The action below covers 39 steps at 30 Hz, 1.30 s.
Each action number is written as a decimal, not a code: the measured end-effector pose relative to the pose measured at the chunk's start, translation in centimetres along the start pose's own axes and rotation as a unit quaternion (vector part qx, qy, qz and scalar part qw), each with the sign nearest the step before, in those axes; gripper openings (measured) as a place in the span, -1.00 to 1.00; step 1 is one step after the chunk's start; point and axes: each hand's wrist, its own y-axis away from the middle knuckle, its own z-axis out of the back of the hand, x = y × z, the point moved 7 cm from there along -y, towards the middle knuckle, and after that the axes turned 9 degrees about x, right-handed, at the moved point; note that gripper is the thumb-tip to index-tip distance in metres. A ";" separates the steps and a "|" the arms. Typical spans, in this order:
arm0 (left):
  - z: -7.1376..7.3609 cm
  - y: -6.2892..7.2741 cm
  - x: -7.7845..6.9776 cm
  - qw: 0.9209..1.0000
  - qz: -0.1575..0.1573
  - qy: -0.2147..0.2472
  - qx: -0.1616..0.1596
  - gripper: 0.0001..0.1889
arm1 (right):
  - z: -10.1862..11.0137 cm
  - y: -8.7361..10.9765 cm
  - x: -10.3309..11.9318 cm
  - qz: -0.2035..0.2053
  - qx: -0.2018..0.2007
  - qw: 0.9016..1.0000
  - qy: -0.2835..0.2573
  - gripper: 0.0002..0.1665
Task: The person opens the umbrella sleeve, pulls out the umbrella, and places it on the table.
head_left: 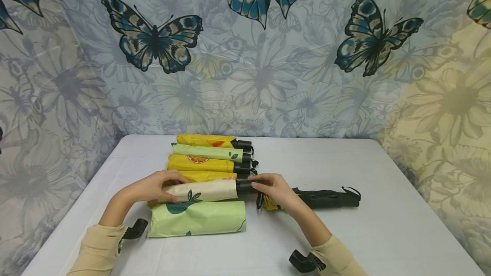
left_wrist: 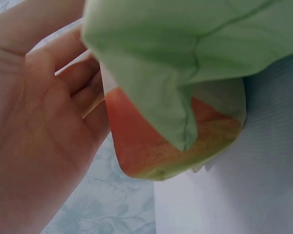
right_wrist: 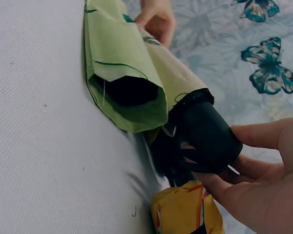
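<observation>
A cream folded umbrella [head_left: 216,190] with a leaf print lies across the front of a row of umbrellas. My left hand [head_left: 155,185] holds its left end, thumb on the near side and fingers behind. At the other end, my right hand [head_left: 278,188] pinches the black handle [right_wrist: 210,136] between thumb and fingers. Right in front of it is a light green umbrella sleeve [head_left: 207,221], its open end [right_wrist: 132,92] dark inside in the right wrist view. A red and green print [left_wrist: 141,141] shows on the cream umbrella's end in the left wrist view.
Behind lie several folded umbrellas, among them a yellow one [head_left: 197,140], a pale green one [head_left: 207,152] and a yellow one with an orange slice [head_left: 215,164]. A black folded umbrella [head_left: 326,198] lies right, beyond my right hand. The white table [head_left: 383,242] meets a butterfly-printed cloth [head_left: 264,93].
</observation>
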 end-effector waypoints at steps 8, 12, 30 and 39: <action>-0.1 0.0 0.3 1.000 0.003 0.000 -0.001 -0.50 | 0.6 0.4 -0.3 -0.028 -0.035 0.999 -0.019 -0.67; -0.1 0.0 0.4 1.000 0.004 0.000 -0.001 -0.50 | 1.0 0.7 -0.3 -0.037 -0.042 0.998 -0.021 -0.68; 0.0 0.0 0.2 1.000 -0.012 0.002 0.000 -0.53 | 1.8 1.3 -1.1 -0.034 -0.025 0.998 -0.044 -0.59; 0.1 0.0 0.0 1.000 -0.022 -0.001 -0.001 -0.53 | 1.7 1.4 -1.2 -0.040 -0.032 0.997 -0.065 -0.58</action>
